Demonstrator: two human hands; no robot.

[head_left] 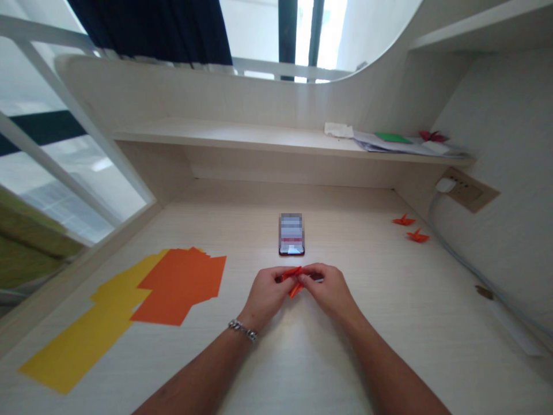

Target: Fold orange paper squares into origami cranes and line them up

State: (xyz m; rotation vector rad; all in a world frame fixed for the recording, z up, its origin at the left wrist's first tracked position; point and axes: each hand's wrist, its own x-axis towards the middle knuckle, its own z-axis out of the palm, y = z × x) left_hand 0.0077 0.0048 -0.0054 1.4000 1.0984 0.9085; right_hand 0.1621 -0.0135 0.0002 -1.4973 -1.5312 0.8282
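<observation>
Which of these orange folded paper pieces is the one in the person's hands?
The folded orange paper pinched between the left hand and right hand. The other two, orange origami cranes, lie untouched on the desk, off to the right.

Orange folded paper [295, 290], yellow sheets [82, 340], pale woodgrain desk [389, 323]

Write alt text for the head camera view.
The left hand and right hand pinch a folded orange paper over a pale wood-grain desk, just in front of a smartphone. Orange paper sheets and yellow paper sheets lie to the left; two small orange origami cranes sit to the right.
</observation>
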